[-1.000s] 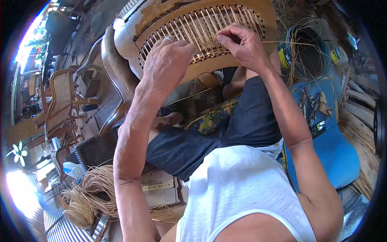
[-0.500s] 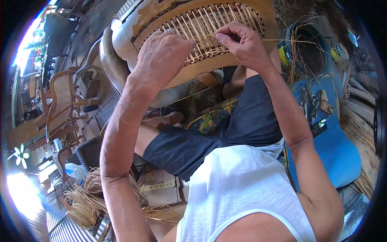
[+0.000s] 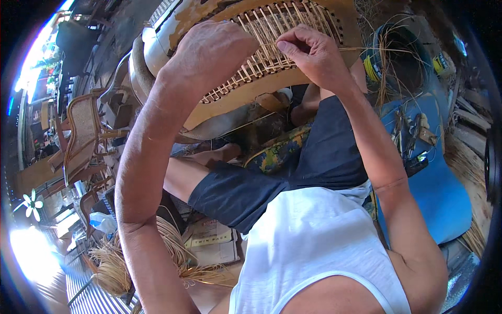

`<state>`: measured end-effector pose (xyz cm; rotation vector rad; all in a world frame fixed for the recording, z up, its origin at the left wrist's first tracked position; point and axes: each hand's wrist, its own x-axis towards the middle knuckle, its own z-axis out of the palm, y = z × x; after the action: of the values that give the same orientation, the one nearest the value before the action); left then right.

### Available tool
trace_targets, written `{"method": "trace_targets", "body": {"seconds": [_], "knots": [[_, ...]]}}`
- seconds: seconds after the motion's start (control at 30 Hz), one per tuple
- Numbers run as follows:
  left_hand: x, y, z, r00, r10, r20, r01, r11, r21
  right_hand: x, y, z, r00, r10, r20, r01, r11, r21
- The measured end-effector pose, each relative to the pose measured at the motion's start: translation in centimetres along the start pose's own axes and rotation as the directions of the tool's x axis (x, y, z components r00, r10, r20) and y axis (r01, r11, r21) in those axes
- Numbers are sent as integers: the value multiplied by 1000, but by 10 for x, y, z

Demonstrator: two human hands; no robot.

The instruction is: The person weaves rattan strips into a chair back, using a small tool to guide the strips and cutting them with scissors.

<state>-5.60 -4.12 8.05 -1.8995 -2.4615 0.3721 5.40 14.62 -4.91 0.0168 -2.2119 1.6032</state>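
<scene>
A wooden chair frame [image 3: 256, 94] lies across the top of my view, its opening strung with many pale cane strands [image 3: 260, 27]. Over its left part is my left hand [image 3: 217, 55], closed with the back of the hand up; its fingertips and whatever they hold are hidden. My right hand [image 3: 320, 60] hovers above the middle of the strung opening, thumb and forefinger pinched on a thin cane strand [image 3: 351, 48]. That strand runs out past the hand to the right, toward the bucket.
On the right stand a dark bucket [image 3: 372, 68] with loose cane trailing over it and a blue plastic seat [image 3: 434, 199] carrying hand tools [image 3: 413, 131]. At the left are a cane-backed chair [image 3: 81, 131], a bundle of cane [image 3: 112, 267] and flattened cardboard [image 3: 212, 243].
My left hand has shifted slightly and turned, its fingers now further out of sight. The right hand keeps its pinch almost in place.
</scene>
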Motion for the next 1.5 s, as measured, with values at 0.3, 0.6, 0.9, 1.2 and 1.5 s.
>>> {"method": "trace_targets", "body": {"seconds": [0.3, 0.6, 0.9, 1.2, 1.5], "knots": [[14, 6, -1, 991, -4, 134, -8, 996, 90, -1, 2, 1, 1000, 2, -16, -1, 1000, 31], [18, 4, -2, 986, 1, 165, -19, 994, 109, 1, -3, 1, 995, 95, 26, -97, 993, 72], [21, 9, -5, 985, -10, 171, -5, 996, 85, 0, 3, -1, 999, 42, 27, -43, 998, 39], [21, 8, -6, 984, -10, 176, -10, 994, 112, 1, 10, 4, 1000, -17, -14, 18, 997, 77], [18, 10, -9, 985, -5, 175, -11, 996, 90, 0, 3, 1, 1000, 7, 5, -8, 998, 70]]}}
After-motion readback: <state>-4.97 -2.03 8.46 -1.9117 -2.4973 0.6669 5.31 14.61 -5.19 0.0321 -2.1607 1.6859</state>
